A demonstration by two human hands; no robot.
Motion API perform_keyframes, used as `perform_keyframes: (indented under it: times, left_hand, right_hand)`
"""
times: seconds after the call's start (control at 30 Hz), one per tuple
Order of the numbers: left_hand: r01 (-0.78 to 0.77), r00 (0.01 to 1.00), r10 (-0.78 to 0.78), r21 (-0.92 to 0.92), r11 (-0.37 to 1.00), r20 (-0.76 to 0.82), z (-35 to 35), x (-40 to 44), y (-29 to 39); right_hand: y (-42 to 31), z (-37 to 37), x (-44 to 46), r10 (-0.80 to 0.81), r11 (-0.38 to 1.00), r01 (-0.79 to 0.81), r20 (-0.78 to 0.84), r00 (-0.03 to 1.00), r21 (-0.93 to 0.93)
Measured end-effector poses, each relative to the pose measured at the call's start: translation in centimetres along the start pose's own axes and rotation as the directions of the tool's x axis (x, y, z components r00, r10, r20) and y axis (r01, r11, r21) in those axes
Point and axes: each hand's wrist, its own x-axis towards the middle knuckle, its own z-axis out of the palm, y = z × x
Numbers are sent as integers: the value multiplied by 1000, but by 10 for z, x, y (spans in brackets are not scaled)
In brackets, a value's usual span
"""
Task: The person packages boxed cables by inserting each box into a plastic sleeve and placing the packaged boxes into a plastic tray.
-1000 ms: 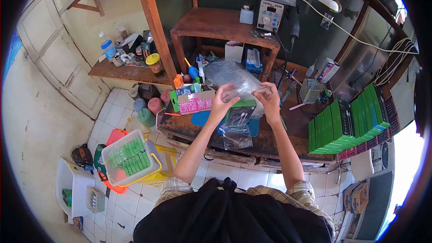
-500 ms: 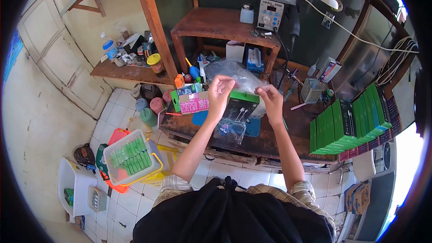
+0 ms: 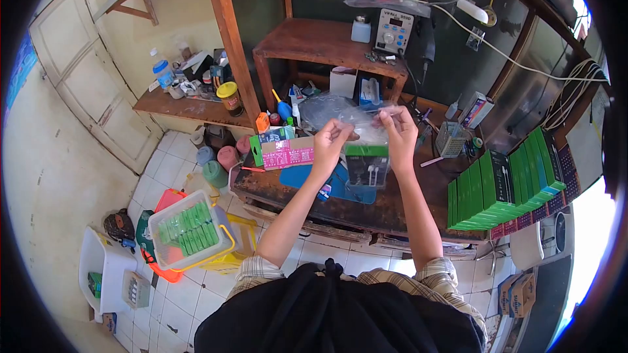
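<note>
A black and green box [image 3: 367, 168] hangs below my hands, inside or behind a clear plastic bag [image 3: 369, 132]. My left hand [image 3: 332, 144] is closed on the left side of the bag's top. The fingers of my right hand [image 3: 398, 132] pinch the bag's upper right edge. Behind my hands lies more crumpled clear plastic [image 3: 320, 110]. Under the box, a blue mat [image 3: 307, 182] lies on the wooden desk [image 3: 418, 186].
Rows of green boxes [image 3: 500, 183] stand at the desk's right. A pink box [image 3: 288, 153] lies left, near small bottles. A grey basket [image 3: 450, 137] and a soldering station [image 3: 393, 29] are farther back. On the floor at left is a bin [image 3: 191, 229] of green packs.
The clear bag that hung below the box is now drawn up around it. My left hand has moved slightly right and down, and its fingers have closed on the plastic.
</note>
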Motion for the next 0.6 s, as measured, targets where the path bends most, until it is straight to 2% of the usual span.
perform_keyframes:
  times: [0.1, 0.23, 0.3, 0.43, 0.5, 0.57, 0.6]
  left_hand:
    - [-36, 996, 26, -116, 993, -85, 13, 3, 9]
    - [-64, 991, 56, -67, 996, -124, 13, 8, 12]
    - [-94, 985, 87, -43, 995, -148, 9, 11, 15]
    - [-73, 982, 68, -21, 997, -177, -2, 19, 26]
    - [6, 995, -27, -221, 975, -94, -7, 20, 35]
    - [59, 993, -81, -233, 971, -87, -8, 19, 43]
    - [45, 992, -71, -237, 970, -104, -7, 19, 41]
  right_hand:
    - [2, -4, -2, 51, 998, -52, -4, 999, -31]
    - [29, -8, -21, 59, 998, -58, 32, 998, -30]
    - [39, -4, -32, 156, 983, -149, 53, 986, -109]
    - [60, 7, -42, 110, 971, -84, 107, 988, -222]
    - [63, 12, -40, 91, 971, -70, 82, 992, -226]
    - [59, 10, -34, 155, 922, -135, 25, 988, -362]
    - [57, 13, -33, 83, 942, -87, -26, 996, -324]
